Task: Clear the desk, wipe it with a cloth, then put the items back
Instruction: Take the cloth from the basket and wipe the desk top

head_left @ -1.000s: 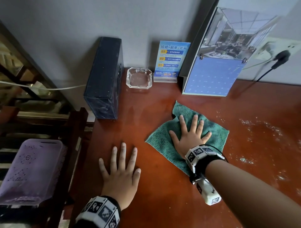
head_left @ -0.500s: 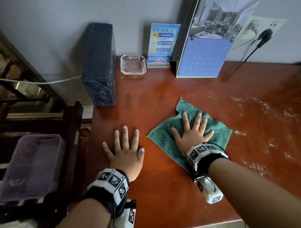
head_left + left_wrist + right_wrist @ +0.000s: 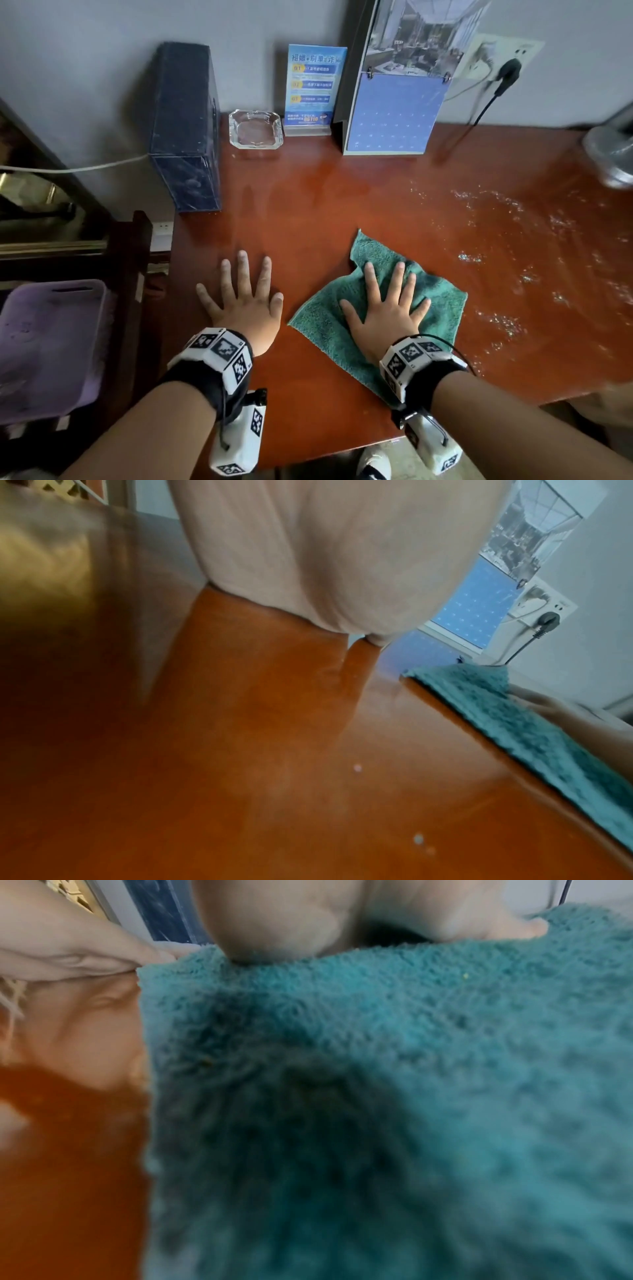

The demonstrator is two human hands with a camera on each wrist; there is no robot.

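A teal cloth [image 3: 442, 308] [image 3: 534, 739] [image 3: 394, 1096] lies spread on the reddish-brown desk [image 3: 342, 205] near its front edge. My right hand [image 3: 387, 308] presses flat on the cloth with fingers spread. My left hand [image 3: 243, 298] rests flat on the bare desk just left of the cloth, fingers straight and apart. Along the back wall stand a dark blue box [image 3: 186, 130], a glass ashtray [image 3: 255, 129], a blue sign card [image 3: 313, 89] and a desk calendar [image 3: 394, 102]. Wet streaks [image 3: 513, 240] glisten on the right half of the desk.
A purple basket [image 3: 48, 346] sits on dark furniture left of the desk. A wall socket with a black plug [image 3: 507, 72] and cord is at the back right. A grey round object [image 3: 613, 157] stands at the desk's right edge. A shoe [image 3: 373, 462] shows below the front edge.
My right hand has slid the cloth back toward the desk's front edge. My left hand stays flat on the desk. The head view has drawn back, showing more of the front edge.
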